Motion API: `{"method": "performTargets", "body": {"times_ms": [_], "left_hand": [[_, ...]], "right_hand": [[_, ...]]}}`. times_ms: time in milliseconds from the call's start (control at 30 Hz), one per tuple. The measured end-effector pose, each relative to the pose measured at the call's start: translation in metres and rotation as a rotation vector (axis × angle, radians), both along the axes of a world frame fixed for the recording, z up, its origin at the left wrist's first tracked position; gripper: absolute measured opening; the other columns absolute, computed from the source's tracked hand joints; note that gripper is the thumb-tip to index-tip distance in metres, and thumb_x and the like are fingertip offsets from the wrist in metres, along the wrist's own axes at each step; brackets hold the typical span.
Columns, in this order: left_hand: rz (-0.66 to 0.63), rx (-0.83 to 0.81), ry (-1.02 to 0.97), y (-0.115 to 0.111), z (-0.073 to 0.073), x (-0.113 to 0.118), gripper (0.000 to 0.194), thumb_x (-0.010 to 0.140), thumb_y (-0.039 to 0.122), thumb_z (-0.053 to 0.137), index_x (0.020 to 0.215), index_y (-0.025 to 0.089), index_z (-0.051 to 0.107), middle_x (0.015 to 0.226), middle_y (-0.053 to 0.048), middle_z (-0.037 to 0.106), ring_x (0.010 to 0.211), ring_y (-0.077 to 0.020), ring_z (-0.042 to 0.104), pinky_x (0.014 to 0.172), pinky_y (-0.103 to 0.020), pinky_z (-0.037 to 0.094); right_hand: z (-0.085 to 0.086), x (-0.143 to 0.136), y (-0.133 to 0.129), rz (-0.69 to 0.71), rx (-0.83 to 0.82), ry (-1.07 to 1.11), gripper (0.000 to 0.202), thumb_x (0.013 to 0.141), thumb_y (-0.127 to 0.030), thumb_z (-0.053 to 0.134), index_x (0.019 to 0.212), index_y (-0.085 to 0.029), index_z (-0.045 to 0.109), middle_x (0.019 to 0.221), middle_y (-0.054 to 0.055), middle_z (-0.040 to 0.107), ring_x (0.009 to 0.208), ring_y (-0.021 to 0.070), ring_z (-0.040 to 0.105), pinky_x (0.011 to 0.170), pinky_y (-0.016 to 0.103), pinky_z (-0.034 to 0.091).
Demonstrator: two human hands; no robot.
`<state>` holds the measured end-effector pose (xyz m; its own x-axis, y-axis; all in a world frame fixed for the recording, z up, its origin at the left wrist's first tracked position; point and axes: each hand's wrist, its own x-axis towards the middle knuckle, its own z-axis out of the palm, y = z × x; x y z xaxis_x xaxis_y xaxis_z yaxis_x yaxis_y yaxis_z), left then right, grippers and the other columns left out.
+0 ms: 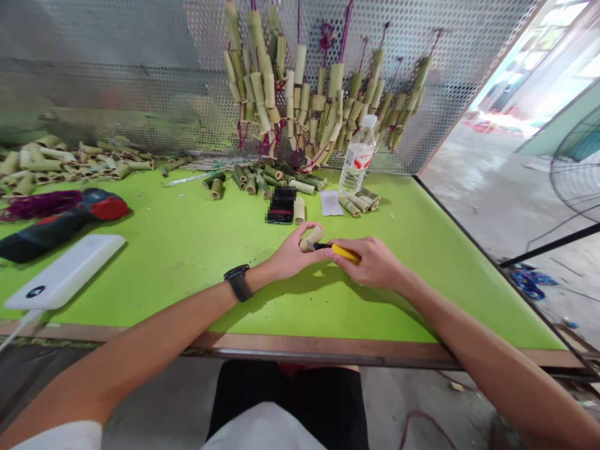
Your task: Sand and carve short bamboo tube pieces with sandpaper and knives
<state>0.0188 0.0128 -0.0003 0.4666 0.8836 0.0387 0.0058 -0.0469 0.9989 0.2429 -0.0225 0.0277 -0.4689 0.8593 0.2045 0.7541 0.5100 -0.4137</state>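
Note:
A short pale bamboo piece (313, 237) is held in my left hand (294, 253), between thumb and fingers, above the green table (187, 275). Closed around a yellow utility knife (345, 253), my right hand (372, 262) is just to the right of it. The dark front of the knife points left, and its blade is at the lower side of the bamboo piece. Just beyond my hands, another pale bamboo piece (299, 211) stands beside a black phone (281, 206).
Behind are a water bottle (357, 159), a paper slip (331, 203), cut bamboo pieces (360, 202) and strung bamboo hanging on a perforated metal panel (140, 81). At left lie a power tool (65, 222), a white power bank (68, 272) and a bamboo pile (51, 162).

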Motion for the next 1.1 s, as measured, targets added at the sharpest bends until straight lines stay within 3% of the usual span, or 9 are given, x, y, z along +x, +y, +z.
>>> {"method": "performTargets", "body": {"times_ms": [167, 300, 467, 633, 833, 1100], "left_hand": [[-0.009, 0.037, 0.011, -0.002, -0.001, -0.002, 0.079, 0.079, 0.057, 0.095, 0.133, 0.023, 0.049, 0.067, 0.013, 0.044, 0.051, -0.0068, 0.036, 0.052, -0.022, 0.028], [-0.002, 0.059, 0.01, -0.003, -0.003, -0.002, 0.08, 0.084, 0.058, 0.092, 0.138, 0.025, 0.042, 0.066, 0.015, 0.038, 0.052, -0.0077, 0.035, 0.053, -0.022, 0.027], [0.062, 0.104, -0.003, -0.003, -0.003, 0.0, 0.078, 0.082, 0.055, 0.094, 0.135, 0.025, 0.045, 0.072, 0.012, 0.04, 0.058, -0.0085, 0.036, 0.055, -0.022, 0.027], [0.152, 0.083, -0.006, -0.004, -0.005, 0.005, 0.065, 0.086, 0.057, 0.09, 0.126, 0.025, 0.051, 0.074, 0.01, 0.046, 0.057, -0.0083, 0.036, 0.054, -0.022, 0.028], [0.108, -0.02, -0.056, -0.003, -0.008, 0.005, 0.087, 0.078, 0.051, 0.098, 0.14, 0.027, 0.042, 0.068, 0.014, 0.044, 0.052, -0.007, 0.037, 0.053, -0.021, 0.029], [0.049, -0.012, -0.097, -0.004, -0.004, 0.003, 0.093, 0.078, 0.05, 0.098, 0.148, 0.026, 0.041, 0.068, 0.014, 0.049, 0.053, -0.007, 0.043, 0.057, -0.022, 0.033]], "right_hand": [[0.0, -0.002, -0.001, -0.002, -0.014, -0.012, 0.046, 0.107, -0.052, 0.048, 0.094, -0.02, 0.078, 0.064, 0.001, 0.067, 0.052, 0.0138, 0.049, 0.059, 0.028, 0.032], [-0.003, -0.004, -0.002, -0.062, -0.002, -0.034, 0.045, 0.107, -0.052, 0.05, 0.108, -0.021, 0.082, 0.066, 0.003, 0.071, 0.053, 0.0158, 0.053, 0.059, 0.03, 0.032], [-0.009, -0.006, -0.002, -0.126, 0.071, -0.078, 0.046, 0.106, -0.052, 0.051, 0.122, -0.023, 0.084, 0.079, 0.008, 0.081, 0.063, 0.0215, 0.066, 0.061, 0.03, 0.036], [-0.011, -0.006, -0.001, -0.225, 0.155, -0.074, 0.047, 0.104, -0.049, 0.054, 0.131, -0.023, 0.082, 0.09, 0.012, 0.085, 0.068, 0.0241, 0.071, 0.061, 0.031, 0.038], [-0.007, -0.006, -0.002, -0.143, 0.059, -0.042, 0.049, 0.106, -0.052, 0.051, 0.125, -0.022, 0.084, 0.076, 0.008, 0.08, 0.059, 0.0207, 0.064, 0.061, 0.03, 0.037], [-0.005, -0.007, -0.002, -0.087, -0.044, 0.025, 0.054, 0.107, -0.055, 0.048, 0.123, -0.017, 0.084, 0.065, 0.004, 0.071, 0.051, 0.0163, 0.053, 0.058, 0.029, 0.035]]}}
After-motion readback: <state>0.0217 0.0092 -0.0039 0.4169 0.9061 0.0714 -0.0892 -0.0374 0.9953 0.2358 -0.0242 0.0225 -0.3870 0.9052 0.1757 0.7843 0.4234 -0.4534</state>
